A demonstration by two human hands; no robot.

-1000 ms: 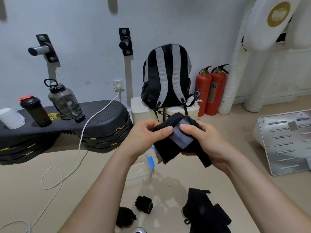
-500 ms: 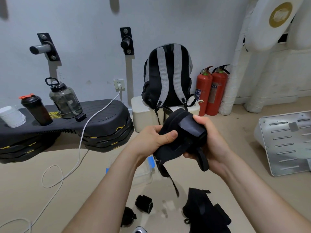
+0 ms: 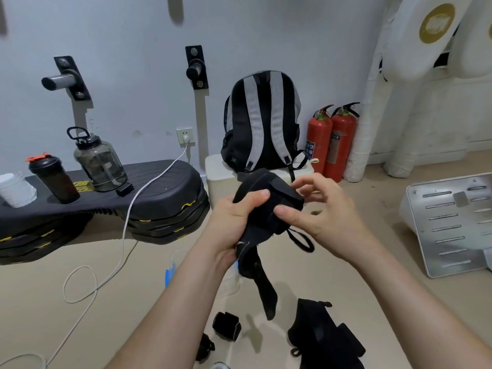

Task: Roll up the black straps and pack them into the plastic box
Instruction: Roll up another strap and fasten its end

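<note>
A black strap (image 3: 269, 209) is bunched in front of me, one end hanging down toward the floor. My left hand (image 3: 234, 222) grips the bundle from the left, thumb across its top. My right hand (image 3: 322, 211) touches its right side with the thumb while the fingers lift off, loosely spread. The clear plastic box (image 3: 173, 265) with blue clips lies on the floor, mostly hidden behind my left forearm. A rolled black strap (image 3: 226, 326) and another roll (image 3: 205, 347) lie on the floor below. A loose pile of black straps (image 3: 322, 339) sits to their right.
A white cable (image 3: 106, 272) loops across the floor at left. Black stacked step platforms (image 3: 159, 190) carry bottles. A backpack (image 3: 263, 123) sits on a white box, two red fire extinguishers (image 3: 330, 142) beside it. A metal panel (image 3: 452, 222) lies at right.
My right hand has let go of its grip on the bundle and its fingers have spread. The strap's free end now hangs lower. My left hand keeps its hold.
</note>
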